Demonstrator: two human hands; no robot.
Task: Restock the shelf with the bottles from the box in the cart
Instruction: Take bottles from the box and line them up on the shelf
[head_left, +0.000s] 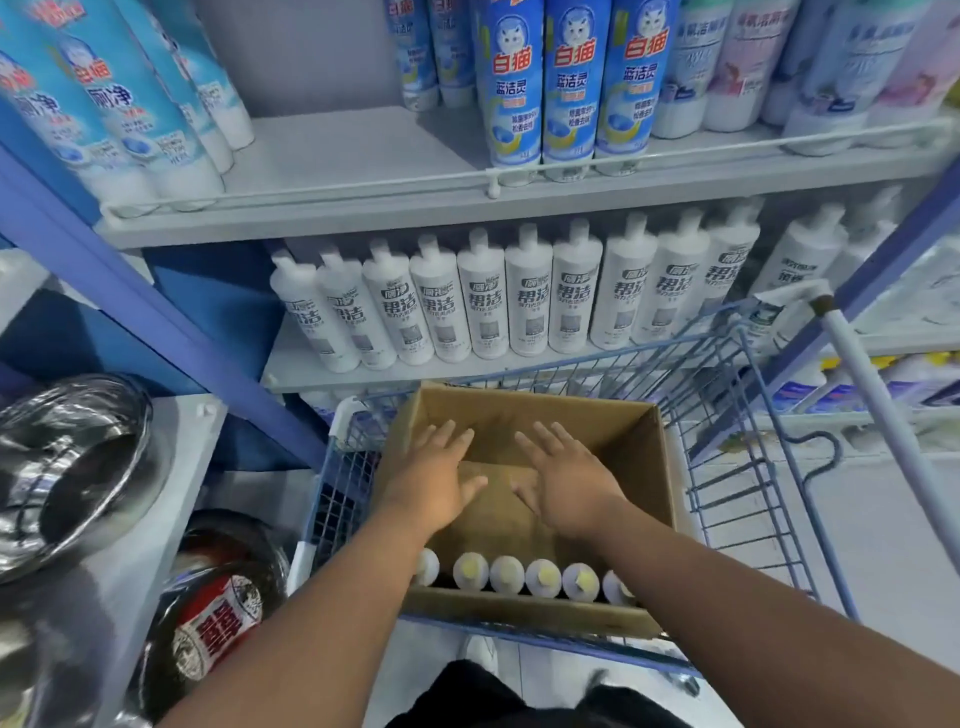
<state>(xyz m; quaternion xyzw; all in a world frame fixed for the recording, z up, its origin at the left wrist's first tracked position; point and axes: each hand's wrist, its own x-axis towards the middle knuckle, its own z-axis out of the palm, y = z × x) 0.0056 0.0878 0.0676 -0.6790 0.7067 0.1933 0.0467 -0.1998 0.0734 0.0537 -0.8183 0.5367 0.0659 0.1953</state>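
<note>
An open cardboard box (639, 457) sits in the blue wire cart (737, 395). Along its near edge stands a row of several white bottles (543, 577) with pale yellow caps, seen from above. My left hand (436, 478) and my right hand (566, 480) reach into the box side by side, fingers spread and straight, palms down over the bare cardboard floor. Neither holds a bottle. Beyond the cart, the middle shelf (322, 371) carries a row of white bottles (483, 301) with printed labels. The upper shelf (332, 156) has a gap between blue bottles.
Blue and white cat-label bottles (569, 88) stand on the upper shelf, pale bottles (727, 67) to their right. Shiny steel pots (67, 462) fill a side rack at left. The cart's white handle (883, 410) rises at right. A blue shelf post (171, 322) slants at left.
</note>
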